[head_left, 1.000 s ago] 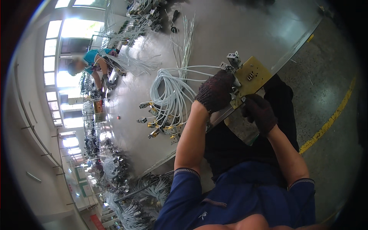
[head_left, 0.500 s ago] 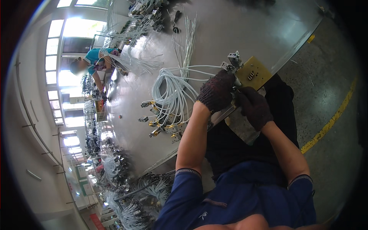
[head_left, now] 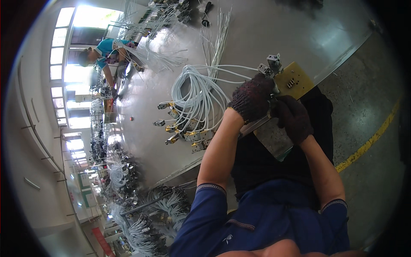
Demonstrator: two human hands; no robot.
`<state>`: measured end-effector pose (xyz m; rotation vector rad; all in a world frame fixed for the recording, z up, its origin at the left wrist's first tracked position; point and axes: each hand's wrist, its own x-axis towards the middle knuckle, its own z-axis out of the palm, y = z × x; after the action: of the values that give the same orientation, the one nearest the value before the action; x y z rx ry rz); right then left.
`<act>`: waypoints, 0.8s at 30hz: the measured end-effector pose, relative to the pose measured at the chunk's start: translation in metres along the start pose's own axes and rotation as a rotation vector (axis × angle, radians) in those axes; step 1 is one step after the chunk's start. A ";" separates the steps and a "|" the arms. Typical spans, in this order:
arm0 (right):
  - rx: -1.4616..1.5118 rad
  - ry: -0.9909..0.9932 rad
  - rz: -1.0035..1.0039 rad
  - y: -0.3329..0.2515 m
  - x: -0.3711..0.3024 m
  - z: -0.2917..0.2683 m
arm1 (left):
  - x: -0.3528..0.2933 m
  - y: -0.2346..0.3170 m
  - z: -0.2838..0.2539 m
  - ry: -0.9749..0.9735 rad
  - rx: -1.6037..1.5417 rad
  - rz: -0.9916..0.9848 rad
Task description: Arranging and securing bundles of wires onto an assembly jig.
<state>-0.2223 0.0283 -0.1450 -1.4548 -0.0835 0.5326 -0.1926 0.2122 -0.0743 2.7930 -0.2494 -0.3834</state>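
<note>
Fine two-handed fitting work, it seems, at the edge of a grey metal tabletop (head_left: 150, 139).
Left: bright windows (head_left: 92, 18), a co-worker (head_left: 102, 52), then coiled white cables (head_left: 184, 88); the left hand (head_left: 252, 97), fingers curled, grip hidden; a metal fitting (head_left: 274, 64) beside the yellowish plate (head_left: 299, 81) on the table edge; the right hand (head_left: 294, 119), fingers bunched, clamped or not I cannot tell. The next move likely calls for steady holding. Right: speckled floor (head_left: 359, 111).

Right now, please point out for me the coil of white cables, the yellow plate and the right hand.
Coil of white cables (head_left: 198, 92): head view, right side of loop.
Yellow plate (head_left: 302, 82): head view, bare right part.
Right hand (head_left: 294, 120): head view, gloved back.
</note>
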 end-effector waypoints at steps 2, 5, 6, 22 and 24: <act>0.002 0.000 -0.002 -0.001 0.000 0.000 | 0.000 0.001 0.000 -0.003 0.006 -0.010; -0.007 -0.007 0.002 -0.003 0.000 0.000 | 0.000 0.001 0.001 -0.003 0.022 -0.006; -0.006 -0.010 -0.004 -0.004 0.000 0.000 | 0.000 0.000 0.001 -0.006 0.031 -0.004; 0.229 -0.060 0.091 0.006 0.008 0.001 | -0.002 0.004 0.010 0.048 0.045 0.060; 0.209 -0.045 0.099 0.007 0.007 0.001 | -0.003 0.003 0.012 0.057 0.042 0.062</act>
<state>-0.2187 0.0320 -0.1536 -1.2475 0.0089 0.6362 -0.1989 0.2070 -0.0834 2.8244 -0.3341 -0.2860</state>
